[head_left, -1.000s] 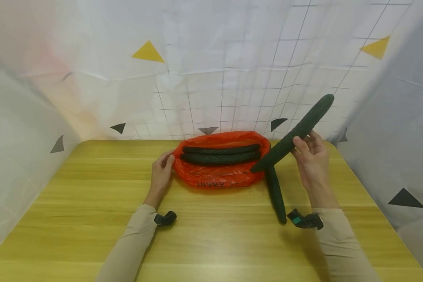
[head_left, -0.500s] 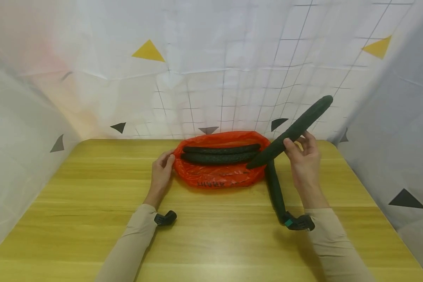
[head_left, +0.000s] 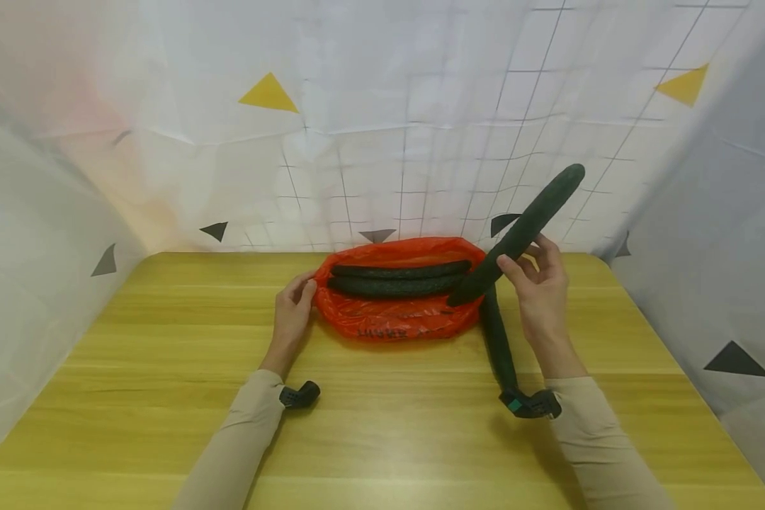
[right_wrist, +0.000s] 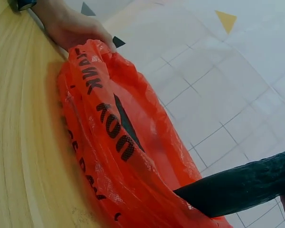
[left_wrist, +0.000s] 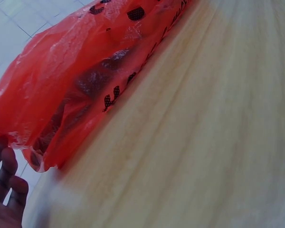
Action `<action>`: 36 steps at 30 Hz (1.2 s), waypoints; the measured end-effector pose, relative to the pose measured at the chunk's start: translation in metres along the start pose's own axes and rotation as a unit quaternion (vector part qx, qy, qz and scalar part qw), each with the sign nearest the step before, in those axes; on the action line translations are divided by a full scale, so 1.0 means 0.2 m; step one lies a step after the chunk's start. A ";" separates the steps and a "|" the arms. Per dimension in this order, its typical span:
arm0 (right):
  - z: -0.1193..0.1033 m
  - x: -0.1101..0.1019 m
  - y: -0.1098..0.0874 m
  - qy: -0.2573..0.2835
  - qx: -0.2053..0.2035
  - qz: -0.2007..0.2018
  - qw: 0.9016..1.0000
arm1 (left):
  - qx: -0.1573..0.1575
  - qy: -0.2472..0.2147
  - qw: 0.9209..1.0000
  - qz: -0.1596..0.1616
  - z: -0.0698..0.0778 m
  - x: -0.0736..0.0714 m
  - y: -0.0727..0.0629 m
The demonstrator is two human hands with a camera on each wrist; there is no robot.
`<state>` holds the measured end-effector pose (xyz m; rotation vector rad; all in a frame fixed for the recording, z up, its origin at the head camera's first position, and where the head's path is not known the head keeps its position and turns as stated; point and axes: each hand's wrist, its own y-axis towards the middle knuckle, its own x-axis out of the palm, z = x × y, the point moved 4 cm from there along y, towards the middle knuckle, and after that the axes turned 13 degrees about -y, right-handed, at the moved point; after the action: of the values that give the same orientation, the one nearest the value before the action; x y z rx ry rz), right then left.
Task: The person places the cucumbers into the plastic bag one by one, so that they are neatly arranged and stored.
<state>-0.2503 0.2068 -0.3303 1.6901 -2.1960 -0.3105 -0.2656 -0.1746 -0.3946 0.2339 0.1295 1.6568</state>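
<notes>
The right hand (head_left: 540, 294) has moved left over the past second, its thumb and fingers pinching the held cucumber (head_left: 532, 219) near the middle, now tilted more steeply. The left hand (head_left: 293, 304) stays gripping the red bag (head_left: 408, 246) by its left rim. The held cucumber's lower end dips into the bag's right side, beside two cucumbers (head_left: 395, 286); another cucumber (head_left: 499, 347) lies to the right.

Left grip (head_left: 292, 310) pinching; right grip (head_left: 540, 292) pinching too (held higher); both forearms (head_left: 239, 432) stretched forward, sleeved.
</notes>
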 end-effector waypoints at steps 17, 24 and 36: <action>-0.03 0.09 -0.04 -0.109 -0.103 -0.111 0.982 | 0.004 -0.002 1.000 0.000 0.00 -0.01 0.00; -0.08 0.13 -0.07 -0.163 -0.131 -0.131 0.969 | 0.005 -0.003 1.000 -0.001 0.00 0.00 0.00; -0.13 0.20 -0.12 -0.220 -0.193 -0.165 0.942 | 0.004 -0.008 1.000 0.002 0.01 0.00 0.00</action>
<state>-0.2283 0.1636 -0.3101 1.8767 -1.9295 -1.2277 -0.2653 -0.1754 -0.3936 0.2534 0.1225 1.6580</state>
